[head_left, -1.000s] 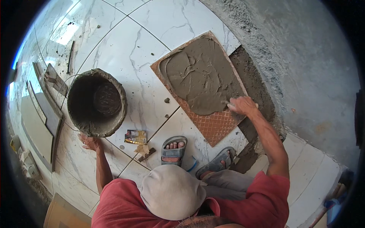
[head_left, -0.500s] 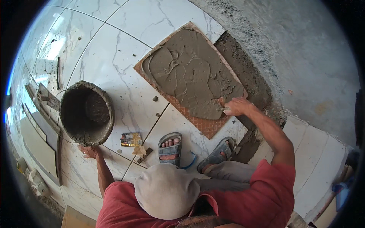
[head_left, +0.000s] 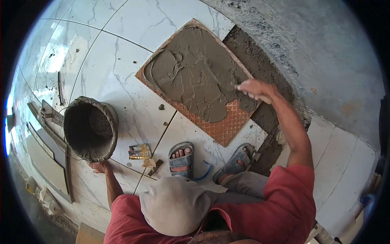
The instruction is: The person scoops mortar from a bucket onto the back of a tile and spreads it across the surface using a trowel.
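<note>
My right hand (head_left: pixel 256 90) is closed around the handle of a trowel (head_left: pixel 265 99) over the right side of a tile's back. The trowel's blade is blurred and hard to tell from the mortar. Wet grey mortar (head_left: pixel 195 73) covers most of the tile (head_left: pixel 227 126), leaving its orange-brown ridged back bare at the near corner. Beside the near side of a mortar-crusted bucket (head_left: pixel 111 140), my left hand (head_left: pixel 99 166) rests low with fingers stretched out, partly hidden by the rim. Inside, the bucket looks dark, with mortar stuck to its walls.
White veined tiles (head_left: pixel 126 77) cover the floor, with mortar crumbs scattered on them. A strip of rough bed (head_left: pixel 254 53) runs along the grey wall (head_left: pixel 325 61). Tile offcuts (head_left: pixel 46 162) lie at the left. A small torn packet (head_left: pixel 139 151) sits near my sandalled feet (head_left: pixel 181 158).
My right hand has moved up and away along the tile's right side with the trowel. More of the ridged back shows at the near corner. My left hand stays by the bucket.
</note>
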Demonstrator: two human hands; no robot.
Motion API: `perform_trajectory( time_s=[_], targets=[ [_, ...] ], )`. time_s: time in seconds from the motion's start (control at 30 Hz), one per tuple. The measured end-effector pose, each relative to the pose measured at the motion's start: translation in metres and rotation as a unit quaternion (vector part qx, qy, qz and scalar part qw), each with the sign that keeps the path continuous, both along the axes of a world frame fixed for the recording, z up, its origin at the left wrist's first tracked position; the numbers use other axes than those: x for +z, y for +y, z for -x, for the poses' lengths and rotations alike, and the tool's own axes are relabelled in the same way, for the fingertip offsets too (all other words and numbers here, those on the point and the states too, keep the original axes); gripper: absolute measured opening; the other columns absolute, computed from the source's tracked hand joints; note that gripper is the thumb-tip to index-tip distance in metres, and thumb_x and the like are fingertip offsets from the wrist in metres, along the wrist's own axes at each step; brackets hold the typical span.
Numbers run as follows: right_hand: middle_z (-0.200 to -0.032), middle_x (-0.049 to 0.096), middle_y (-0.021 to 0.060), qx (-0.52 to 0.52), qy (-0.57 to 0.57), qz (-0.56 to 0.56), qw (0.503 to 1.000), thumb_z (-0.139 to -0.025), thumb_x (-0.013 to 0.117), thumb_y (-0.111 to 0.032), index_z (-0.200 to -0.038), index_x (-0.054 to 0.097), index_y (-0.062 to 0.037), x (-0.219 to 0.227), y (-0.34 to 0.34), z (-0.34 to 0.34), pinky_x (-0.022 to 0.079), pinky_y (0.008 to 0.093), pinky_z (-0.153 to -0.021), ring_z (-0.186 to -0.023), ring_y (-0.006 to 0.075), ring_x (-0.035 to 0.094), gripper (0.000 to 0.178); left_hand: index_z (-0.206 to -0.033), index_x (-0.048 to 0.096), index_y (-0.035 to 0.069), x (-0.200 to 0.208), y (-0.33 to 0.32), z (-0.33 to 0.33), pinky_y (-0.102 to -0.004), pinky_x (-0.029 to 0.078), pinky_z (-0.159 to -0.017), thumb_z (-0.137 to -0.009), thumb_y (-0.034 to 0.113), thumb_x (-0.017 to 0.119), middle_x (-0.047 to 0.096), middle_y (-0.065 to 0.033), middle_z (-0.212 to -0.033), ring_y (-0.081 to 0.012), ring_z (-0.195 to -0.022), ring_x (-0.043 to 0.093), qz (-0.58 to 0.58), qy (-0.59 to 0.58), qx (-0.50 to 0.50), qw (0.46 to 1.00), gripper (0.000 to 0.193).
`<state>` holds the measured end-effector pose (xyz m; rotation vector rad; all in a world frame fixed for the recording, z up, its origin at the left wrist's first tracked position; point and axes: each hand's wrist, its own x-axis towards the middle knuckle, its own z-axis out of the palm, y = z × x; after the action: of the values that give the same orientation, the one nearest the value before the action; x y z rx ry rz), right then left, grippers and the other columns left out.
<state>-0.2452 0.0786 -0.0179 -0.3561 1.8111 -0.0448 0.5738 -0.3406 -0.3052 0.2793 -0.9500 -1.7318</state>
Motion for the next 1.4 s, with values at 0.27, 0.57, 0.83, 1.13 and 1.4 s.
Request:
perform_trajectory(
  time_s=[0.27,0.57,0.83,1.13,1.4],
  targets=[
    [-0.093,0.064,0.0264,0.371,0.111,0.038,0.921,-0.087,0.051,-0.043,-0.093,0.063,-0.0059,0.007,0.037,-0.086,0.049,0.0504,-0.076,-0.088,0.0384,0.063,0.04,-0.144,0.033,0.015,0.025,0.023,0.001,-0.0609,0.014,-0.108,-0.075,0.081,0.036,0.025,-0.0068,-0.152,-0.0304,-0.139,0.02,-0.315,0.614,-0.183,0.7,0.095],
    [-0.069,0.06,0.016,0.145,0.272,0.257,0.916,-0.09,0.052,-0.046,-0.08,0.056,-0.0021,-0.062,-0.087,-0.001,0.043,0.0485,-0.057,-0.061,0.0346,0.058,0.045,-0.136,0.045,0.01,0.067,0.038,0.071,-0.052,0.019,-0.108,-0.077,0.075,0.042,0.037,-0.0137,-0.144,-0.0327,-0.135,0.026,-0.222,0.839,-0.302,-0.395,0.088],
    [-0.069,0.057,0.0112,0.451,0.04,0.178,0.874,-0.086,0.053,-0.037,-0.086,0.059,-0.0036,-0.037,-0.142,-0.002,0.046,0.0407,-0.056,-0.067,0.0272,0.06,0.034,-0.134,0.045,0.005,0.066,0.037,0.075,-0.0513,0.023,-0.106,-0.081,0.073,0.037,0.039,-0.0155,-0.14,-0.036,-0.13,0.031,-0.305,0.779,-0.311,-0.451,0.086],
    [-0.096,0.066,0.021,0.465,0.09,0.04,0.88,-0.078,0.052,-0.04,-0.097,0.068,-0.0081,-0.002,-0.062,-0.053,0.049,0.0493,-0.08,-0.092,0.0396,0.062,0.04,-0.137,0.044,0.013,0.088,0.045,0.099,-0.05,0.017,-0.11,-0.083,0.062,0.043,0.034,-0.0077,-0.146,-0.0291,-0.138,0.022,-0.206,0.84,-0.277,-0.419,0.073],
    [-0.087,0.066,0.0211,0.455,0.104,0.032,0.884,-0.08,0.058,-0.042,-0.096,0.067,-0.0101,-0.011,0.041,-0.057,0.049,0.0512,-0.075,-0.086,0.0397,0.063,0.037,-0.142,0.035,0.019,0.057,0.04,0.074,-0.0659,0.012,-0.104,-0.081,0.064,0.042,0.03,-0.006,-0.148,-0.0275,-0.14,0.019,-0.205,0.81,-0.304,-0.458,0.077]
  ],
)
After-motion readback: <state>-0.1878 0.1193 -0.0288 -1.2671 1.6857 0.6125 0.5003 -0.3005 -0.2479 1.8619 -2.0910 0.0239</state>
